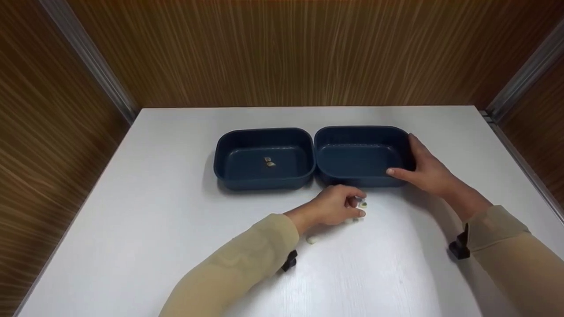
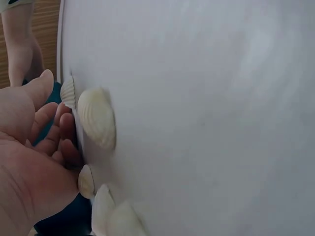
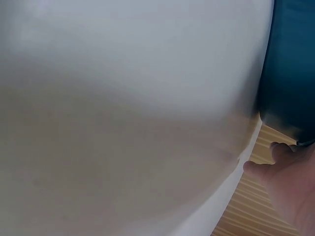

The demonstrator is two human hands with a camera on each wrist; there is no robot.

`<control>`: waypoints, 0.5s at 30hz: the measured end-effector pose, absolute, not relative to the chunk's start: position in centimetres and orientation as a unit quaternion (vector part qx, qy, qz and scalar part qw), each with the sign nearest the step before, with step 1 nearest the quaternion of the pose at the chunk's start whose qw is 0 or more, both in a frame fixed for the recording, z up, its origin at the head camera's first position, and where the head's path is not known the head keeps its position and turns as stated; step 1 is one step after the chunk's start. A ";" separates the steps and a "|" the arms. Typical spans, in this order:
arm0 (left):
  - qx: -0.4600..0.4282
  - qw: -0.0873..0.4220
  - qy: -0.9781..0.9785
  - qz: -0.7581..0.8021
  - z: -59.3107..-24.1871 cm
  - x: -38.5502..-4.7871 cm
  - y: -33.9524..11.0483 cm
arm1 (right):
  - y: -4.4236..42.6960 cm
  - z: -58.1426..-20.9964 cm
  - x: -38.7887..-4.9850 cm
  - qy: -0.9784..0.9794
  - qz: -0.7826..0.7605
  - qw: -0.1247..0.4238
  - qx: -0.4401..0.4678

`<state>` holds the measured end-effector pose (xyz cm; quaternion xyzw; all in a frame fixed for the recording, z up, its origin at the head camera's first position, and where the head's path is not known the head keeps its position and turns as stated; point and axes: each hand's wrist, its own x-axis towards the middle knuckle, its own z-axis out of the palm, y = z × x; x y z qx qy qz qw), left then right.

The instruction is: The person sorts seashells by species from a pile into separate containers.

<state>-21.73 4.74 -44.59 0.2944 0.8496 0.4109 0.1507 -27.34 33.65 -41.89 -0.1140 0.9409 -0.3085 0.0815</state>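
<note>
My left hand point(image 1: 331, 206) reaches over a few pale seashells on the table, just in front of the right blue box point(image 1: 365, 181). Its thumb and index finger stand apart, the other fingers bend inward, and nothing shows between them. Near the fingertips lies a ribbed shell point(image 2: 69, 92), beside a larger cream shell point(image 2: 97, 118). A small shell point(image 2: 86, 182) and further whitish shells point(image 2: 102, 209) lie below the hand in the left wrist view. My right hand point(image 1: 432, 175) holds the right end of that box, thumb over the front rim and fingers round the outer side.
Another blue box point(image 1: 264, 183) stands side by side with the first, two small brownish shells point(image 1: 270, 164) on its floor. Both boxes rest on a white table point(image 1: 154, 198). Wood-grain panels point(image 1: 282, 53) rise behind and at both sides.
</note>
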 end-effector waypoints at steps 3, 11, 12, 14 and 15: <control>0.293 0.141 0.860 0.394 -44.6 -21.7 5.0 | 33.7 -41.9 -27.4 0.941 -0.309 0.080 -0.115; 0.284 0.136 0.879 0.358 -44.2 -21.4 5.4 | 33.8 -41.8 -27.2 0.935 -0.324 0.078 -0.124; 0.282 0.134 0.880 0.356 -44.2 -21.4 5.4 | 33.8 -41.8 -27.2 0.934 -0.325 0.078 -0.124; 0.279 0.130 0.883 0.354 -44.2 -21.4 5.5 | 33.8 -41.8 -27.2 0.934 -0.325 0.077 -0.127; 0.277 0.128 0.884 0.355 -44.3 -21.4 5.5 | 33.8 -41.8 -27.3 0.933 -0.327 0.076 -0.129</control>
